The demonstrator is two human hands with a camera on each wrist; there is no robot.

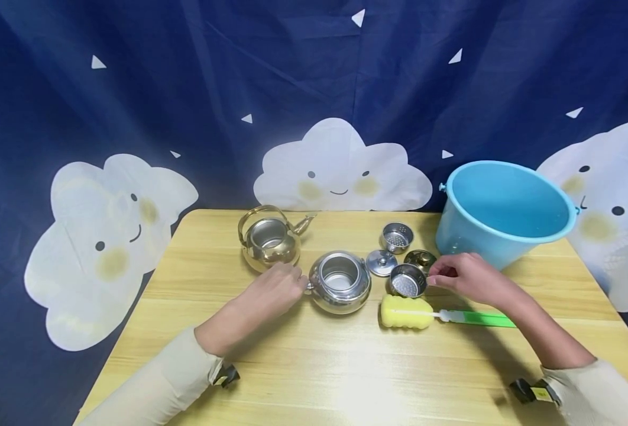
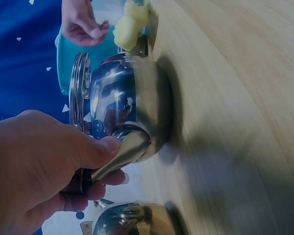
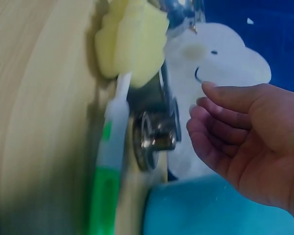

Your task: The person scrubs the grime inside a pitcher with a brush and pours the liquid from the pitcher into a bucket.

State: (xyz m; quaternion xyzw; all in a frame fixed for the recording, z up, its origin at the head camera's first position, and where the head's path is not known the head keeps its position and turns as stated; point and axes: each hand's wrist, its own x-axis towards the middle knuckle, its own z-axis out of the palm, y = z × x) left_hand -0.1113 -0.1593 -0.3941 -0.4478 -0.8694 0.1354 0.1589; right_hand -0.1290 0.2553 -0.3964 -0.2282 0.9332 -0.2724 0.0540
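Note:
My left hand (image 1: 271, 293) grips the spout (image 2: 131, 151) of a shiny silver teapot (image 1: 340, 300), thumb on top and fingers beneath it. The teapot is lidless, its round mouth facing up. Loosely curled and holding nothing, my right hand (image 1: 468, 277) hovers by a small metal strainer (image 1: 407, 284), fingertips close to its rim in the head view. Behind that strainer lies a gold lid (image 1: 419, 258), with a silver lid (image 1: 381, 263) to its left. A second strainer (image 1: 397, 238) stands farther back. In front lies a yellow sponge brush (image 1: 407, 312) with a green handle (image 3: 105, 196).
A gold teapot (image 1: 261, 255), also lidless, stands behind my left hand. At the back right is a large blue bucket (image 1: 471, 228). A dark blue curtain (image 1: 314, 71) with cloud faces hangs behind the wooden table (image 1: 293, 367).

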